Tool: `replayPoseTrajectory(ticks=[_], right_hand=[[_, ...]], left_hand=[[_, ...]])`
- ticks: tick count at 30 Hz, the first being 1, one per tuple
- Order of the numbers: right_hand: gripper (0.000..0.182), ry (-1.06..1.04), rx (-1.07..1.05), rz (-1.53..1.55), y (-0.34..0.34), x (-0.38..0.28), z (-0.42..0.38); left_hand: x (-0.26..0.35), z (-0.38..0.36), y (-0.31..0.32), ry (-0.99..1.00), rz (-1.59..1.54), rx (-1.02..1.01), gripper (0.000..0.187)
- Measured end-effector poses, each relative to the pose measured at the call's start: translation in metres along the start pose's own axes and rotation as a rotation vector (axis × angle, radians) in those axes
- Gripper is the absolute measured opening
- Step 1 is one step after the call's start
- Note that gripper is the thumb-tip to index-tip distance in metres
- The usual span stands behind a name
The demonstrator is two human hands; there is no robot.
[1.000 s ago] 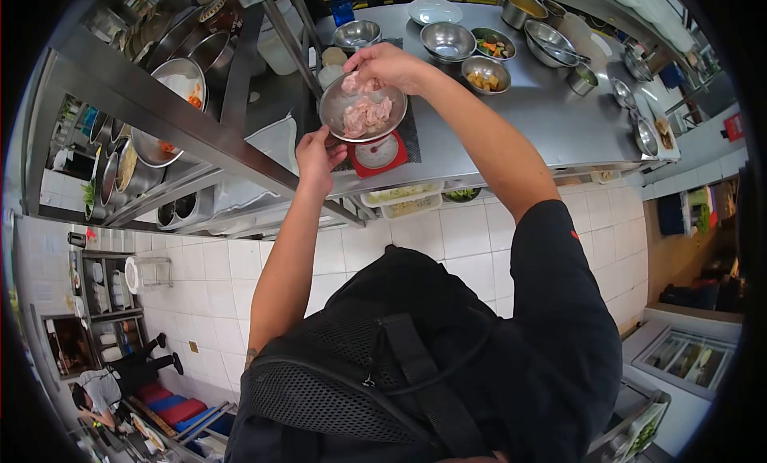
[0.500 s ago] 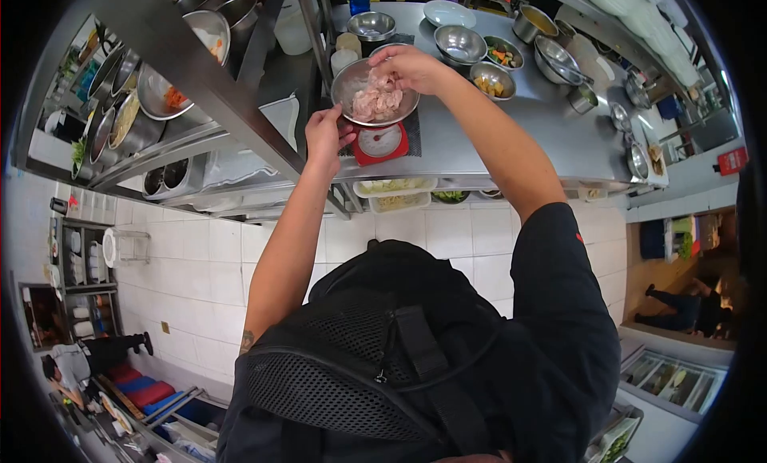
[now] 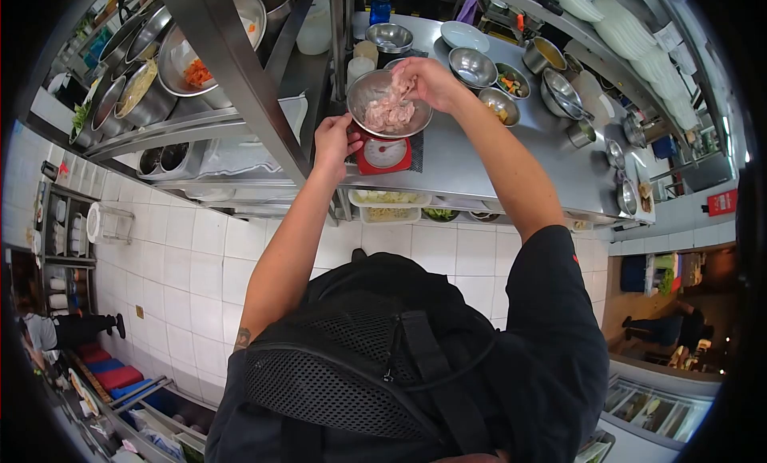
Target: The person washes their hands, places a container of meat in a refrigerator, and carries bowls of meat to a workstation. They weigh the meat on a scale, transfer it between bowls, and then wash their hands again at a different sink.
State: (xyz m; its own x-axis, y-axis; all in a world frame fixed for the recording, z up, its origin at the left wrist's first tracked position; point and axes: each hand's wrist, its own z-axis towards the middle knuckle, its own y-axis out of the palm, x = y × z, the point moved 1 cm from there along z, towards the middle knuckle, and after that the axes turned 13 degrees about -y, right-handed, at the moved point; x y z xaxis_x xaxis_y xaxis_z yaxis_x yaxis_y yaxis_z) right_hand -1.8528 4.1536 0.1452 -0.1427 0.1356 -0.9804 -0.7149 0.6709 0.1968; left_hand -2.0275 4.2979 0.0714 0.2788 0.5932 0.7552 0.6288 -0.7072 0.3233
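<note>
A metal bowl (image 3: pixel 359 93) rests on a red dial scale (image 3: pixel 386 154) and holds pieces of raw, pale pink meat (image 3: pixel 389 116). My left hand (image 3: pixel 334 146) is closed at the bowl's near left rim, thumb against the edge and fingers curled beside the scale. Over the far right side of the bowl, my right hand (image 3: pixel 431 85) pinches some of the raw meat, its fingertips pointing down and left. Part of the meat hides behind the right fingers.
Right of the bowl stand another metal bowl (image 3: pixel 472 67), a bowl of yellow pieces (image 3: pixel 499 109) and a bowl of mixed vegetables (image 3: pixel 511 83). A steel shelf post (image 3: pixel 232 71) rises at left. Food containers (image 3: pixel 390 214) sit under the counter. Two people are farther off.
The view has shifted, so the bowl and scale appear slightly farther right and lower. My left hand stays at the rim, and my right hand still pinches meat above the bowl.
</note>
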Motion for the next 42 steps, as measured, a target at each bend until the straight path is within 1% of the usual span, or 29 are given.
replayPoseTrajectory(ticks=[1,5,7,8,9,11,12,14,15,17,21,23,24,26,27,28,29,30,31,33,34,35,37,38,39,41,42], right_hand=[[0.019,-0.007,0.007,0.133,0.000,0.000,-0.002],[0.014,0.006,0.029,0.132,0.002,-0.008,-0.003],[0.018,-0.060,-0.206,0.203,-0.004,-0.010,0.003],[0.022,-0.063,-0.260,0.194,-0.007,-0.008,0.008],[0.022,-0.074,-0.234,0.205,-0.003,-0.010,0.004],[0.027,-0.092,-0.011,-0.039,0.008,-0.022,-0.005],[0.027,-0.095,0.006,-0.027,0.007,-0.020,-0.006],[0.015,-0.154,-0.055,-0.097,0.006,-0.020,-0.005],[0.015,-0.157,-0.054,-0.092,0.004,-0.016,-0.004],[0.037,-0.118,-0.124,-0.385,0.001,-0.008,-0.003],[0.037,-0.119,-0.108,-0.381,-0.002,-0.005,-0.009],[0.034,-0.092,-0.072,-0.148,-0.008,-0.006,-0.004],[0.034,-0.094,-0.079,-0.155,-0.007,-0.011,-0.003],[0.022,-0.112,0.001,0.094,-0.007,-0.026,0.000],[0.022,-0.121,-0.003,0.079,-0.012,-0.033,0.005],[0.016,-0.136,-0.047,0.165,-0.019,-0.040,0.010],[0.013,-0.151,-0.090,0.255,-0.027,-0.044,0.015],[0.014,-0.186,-0.084,0.191,-0.033,-0.048,0.018],[0.014,-0.199,-0.076,0.186,-0.047,-0.041,0.028],[0.012,-0.182,-0.087,0.288,-0.073,-0.028,0.044],[0.011,-0.162,0.013,0.307,-0.074,-0.029,0.042],[0.011,-0.169,0.016,0.309,-0.076,-0.029,0.039],[0.013,-0.134,0.234,0.375,-0.082,-0.019,0.042],[0.015,-0.109,0.254,0.496,-0.094,-0.005,0.052],[0.015,-0.102,0.247,0.504,-0.113,0.020,0.065],[0.014,-0.180,0.050,0.610,-0.143,0.063,0.089],[0.028,-0.166,0.293,0.544,-0.135,0.073,0.091]], left_hand=[[0.000,0.000,0.000,0.005,0.007,-0.004,0.019],[0.004,-0.003,0.004,0.029,0.069,0.019,0.020],[0.004,0.000,0.004,0.030,0.088,0.018,0.020],[0.005,0.002,0.004,0.039,0.083,0.025,0.020],[0.005,0.004,0.003,0.023,0.093,0.033,0.021],[0.004,0.005,0.003,0.019,0.100,0.067,0.023],[0.004,0.005,0.004,0.014,0.120,0.062,0.023],[0.005,0.005,0.005,0.032,0.149,0.068,0.032],[0.005,0.004,0.006,0.033,0.154,0.070,0.032],[0.006,0.003,0.010,0.043,0.161,0.082,0.027],[0.006,0.006,0.007,0.059,0.147,0.085,0.028],[0.006,0.006,0.007,0.037,0.150,0.074,0.028],[0.006,0.005,0.007,0.038,0.164,0.082,0.027],[0.008,0.003,0.009,0.050,0.189,0.080,0.027],[0.010,0.002,0.012,0.059,0.225,0.077,0.027],[0.012,-0.001,0.015,0.056,0.244,0.079,0.020],[0.011,0.002,0.014,0.066,0.241,0.066,0.020],[0.007,0.012,0.008,0.012,0.272,0.008,0.017],[0.008,0.015,0.007,-0.043,0.308,-0.049,0.013],[0.008,0.014,0.005,-0.011,0.280,-0.049,0.010],[0.007,0.012,0.005,0.013,0.241,-0.037,0.007],[0.005,0.009,0.004,0.017,0.248,-0.040,0.007],[0.004,0.001,0.000,0.057,0.070,-0.024,0.006],[0.005,-0.003,0.001,0.075,0.039,-0.008,0.005],[0.008,-0.004,0.003,0.076,0.040,0.004,0.005],[0.011,-0.003,0.004,0.091,0.067,-0.009,0.005],[0.010,-0.001,0.001,0.092,0.069,0.004,0.005]])
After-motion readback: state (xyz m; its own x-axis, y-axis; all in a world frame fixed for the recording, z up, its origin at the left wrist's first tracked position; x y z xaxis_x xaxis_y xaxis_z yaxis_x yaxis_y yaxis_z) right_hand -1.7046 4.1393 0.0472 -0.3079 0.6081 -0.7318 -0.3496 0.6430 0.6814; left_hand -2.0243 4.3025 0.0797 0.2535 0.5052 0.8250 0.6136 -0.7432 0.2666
